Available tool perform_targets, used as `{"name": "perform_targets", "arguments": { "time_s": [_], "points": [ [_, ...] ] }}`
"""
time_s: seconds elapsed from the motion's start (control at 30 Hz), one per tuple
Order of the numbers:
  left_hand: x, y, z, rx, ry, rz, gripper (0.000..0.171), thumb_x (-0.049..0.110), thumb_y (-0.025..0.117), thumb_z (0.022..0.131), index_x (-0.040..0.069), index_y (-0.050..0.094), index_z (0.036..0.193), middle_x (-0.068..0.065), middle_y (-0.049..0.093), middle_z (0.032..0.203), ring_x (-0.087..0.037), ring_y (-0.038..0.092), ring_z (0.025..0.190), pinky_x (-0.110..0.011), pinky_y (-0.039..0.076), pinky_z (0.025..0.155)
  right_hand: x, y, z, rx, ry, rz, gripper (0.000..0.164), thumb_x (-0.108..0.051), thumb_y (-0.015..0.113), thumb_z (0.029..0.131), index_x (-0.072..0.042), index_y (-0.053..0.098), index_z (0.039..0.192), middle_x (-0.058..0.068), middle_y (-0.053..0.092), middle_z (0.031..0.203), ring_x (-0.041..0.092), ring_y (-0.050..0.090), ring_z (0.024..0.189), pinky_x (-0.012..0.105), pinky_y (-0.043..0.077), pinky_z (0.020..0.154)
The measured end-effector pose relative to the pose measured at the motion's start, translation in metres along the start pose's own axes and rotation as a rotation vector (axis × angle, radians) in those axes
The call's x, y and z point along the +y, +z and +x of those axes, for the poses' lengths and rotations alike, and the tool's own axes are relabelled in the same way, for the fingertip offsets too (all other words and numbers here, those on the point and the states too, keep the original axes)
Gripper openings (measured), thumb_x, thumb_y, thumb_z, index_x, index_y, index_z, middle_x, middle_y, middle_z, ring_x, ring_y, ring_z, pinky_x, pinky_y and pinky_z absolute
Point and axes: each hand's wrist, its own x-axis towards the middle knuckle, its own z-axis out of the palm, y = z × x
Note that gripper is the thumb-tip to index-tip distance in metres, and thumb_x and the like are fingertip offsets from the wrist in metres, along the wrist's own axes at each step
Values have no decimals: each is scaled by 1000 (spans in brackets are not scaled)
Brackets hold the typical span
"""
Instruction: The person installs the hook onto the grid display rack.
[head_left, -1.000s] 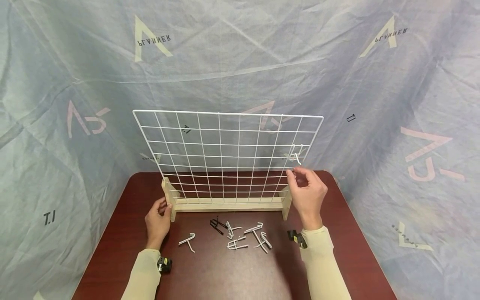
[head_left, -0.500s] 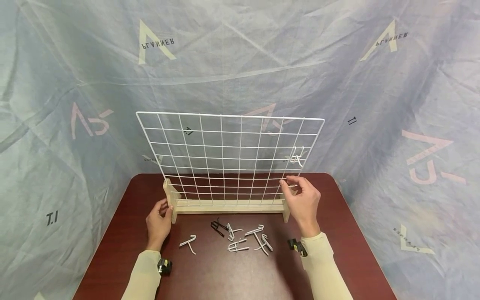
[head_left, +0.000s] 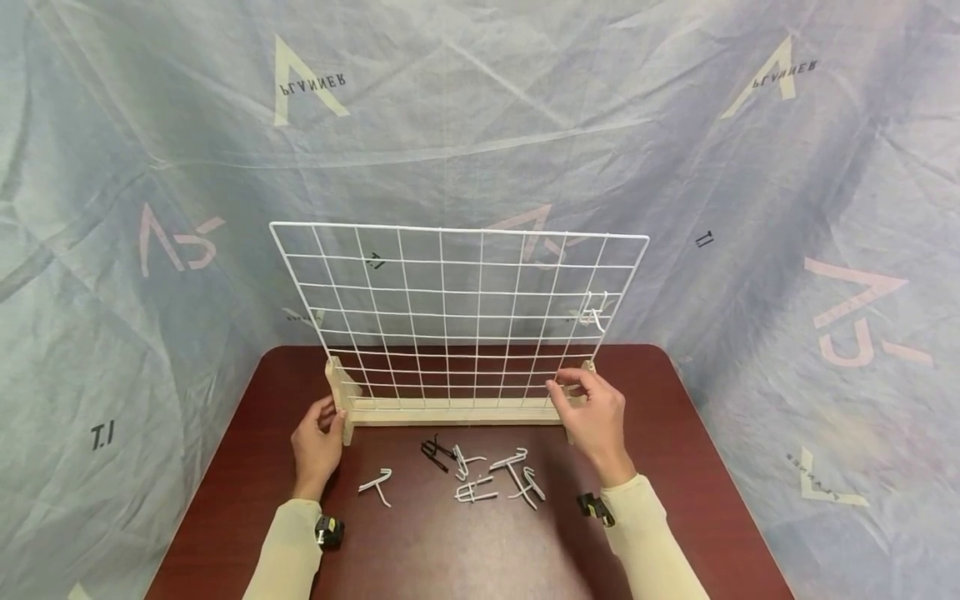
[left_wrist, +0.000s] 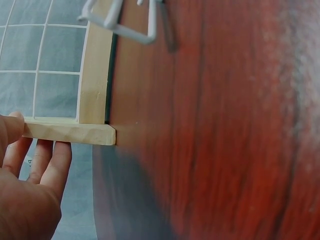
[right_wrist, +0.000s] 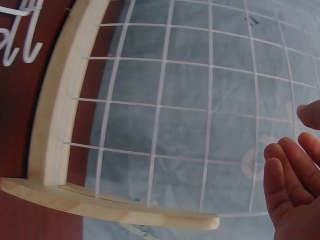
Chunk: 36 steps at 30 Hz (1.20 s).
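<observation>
A white wire grid panel (head_left: 461,292) stands in a pale wooden stand (head_left: 457,412) on the table. My left hand (head_left: 317,446) holds the stand's left end piece (left_wrist: 70,132), thumb on one side and fingers on the other. Before the grid's lower right part is my right hand (head_left: 595,417), thumb and fingertips apart; nothing shows between them in the right wrist view. One white hook (head_left: 595,318) hangs on the grid's right side, above that hand. Several loose white hooks (head_left: 476,492) and a black hook (head_left: 435,452) lie on the table in front of the stand.
A single white hook (head_left: 377,487) lies apart, nearer my left hand. The dark red table (head_left: 450,550) has rounded far corners. Grey printed cloth (head_left: 465,125) surrounds it at the back and both sides.
My right hand has moved down and left, from just below the hanging hook to the grid's lower right. My left hand stays at the stand; the loose hooks have not moved.
</observation>
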Motion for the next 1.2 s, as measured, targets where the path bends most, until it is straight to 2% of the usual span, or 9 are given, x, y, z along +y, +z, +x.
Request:
{"name": "perform_targets", "arguments": {
  "time_s": [0.17,0.33,0.47,0.6,0.7,0.87,1.07,1.2],
  "points": [
    [-1,1,-2,4,9,-6,35,7,73,100,5,69,135,-20,76,121,-37,75,105,3,42,76,7,5,-16,-65,-27,15,18,-15,89,84,-11,80,99,1,80,91,21,74,76,35,60,66],
    [2,0,-2,18,19,4,34,7,75,99,5,70,132,-19,76,120,-34,75,103,-3,47,76,13,11,-32,-141,-66,36,22,-10,89,82,-7,79,101,8,78,90,23,75,74,38,63,63],
    [4,0,-1,23,19,9,34,7,75,98,6,70,131,-18,77,119,-35,76,103,-4,47,77,17,16,-42,-198,-91,44,25,-8,90,81,-7,78,103,8,76,89,21,75,74,32,63,63],
    [3,1,0,17,20,12,34,7,75,98,6,70,132,-18,77,120,-35,76,104,-5,48,77,20,19,-49,-214,-139,4,27,-9,92,79,-8,78,102,5,77,90,18,75,78,26,60,66],
    [3,1,0,10,19,11,34,8,75,99,6,69,133,-18,76,121,-35,76,105,-4,48,77,21,21,-52,-229,-157,-10,27,-9,92,79,-10,78,102,3,77,91,16,74,80,28,59,69],
    [2,1,0,3,14,11,34,9,74,100,6,69,134,-19,76,122,-37,75,106,0,43,77,22,21,-57,-277,-156,-20,24,-12,92,80,-10,78,101,0,78,93,14,72,78,33,59,68],
    [0,1,1,0,13,1,35,10,73,101,5,68,135,-20,75,122,-38,75,107,2,42,78,23,21,-68,-340,-143,-57,25,-14,92,80,-13,79,101,-3,78,94,11,68,76,29,58,67],
    [0,1,1,5,14,2,34,9,73,100,5,68,134,-20,75,122,-39,75,107,1,43,78,23,22,-79,-429,-96,-60,23,-14,91,82,-12,79,101,-3,77,94,9,69,77,26,59,69]
  ]
}}
